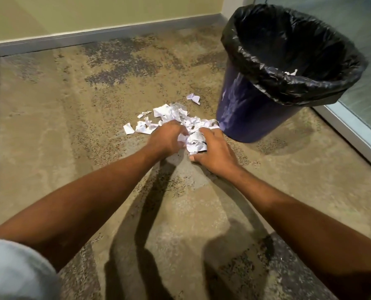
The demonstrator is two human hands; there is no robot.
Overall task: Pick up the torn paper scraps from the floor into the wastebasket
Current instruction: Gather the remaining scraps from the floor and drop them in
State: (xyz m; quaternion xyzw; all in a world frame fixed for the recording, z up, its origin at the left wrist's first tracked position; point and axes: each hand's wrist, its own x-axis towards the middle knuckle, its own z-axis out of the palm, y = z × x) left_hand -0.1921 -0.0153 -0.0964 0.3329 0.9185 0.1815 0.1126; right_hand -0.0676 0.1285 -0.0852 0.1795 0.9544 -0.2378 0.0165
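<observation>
Two hands, left (167,138) and right (213,153), grip crumpled scraps (172,114); carpet (67,135) speckled.

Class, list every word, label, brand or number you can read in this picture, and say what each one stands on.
No text here can be read.
paper scraps: faint dark marks on some, too blurred to read.
wastebasket: pale patches on its side, no legible label.
bin liner: plain black, no print visible.
</observation>
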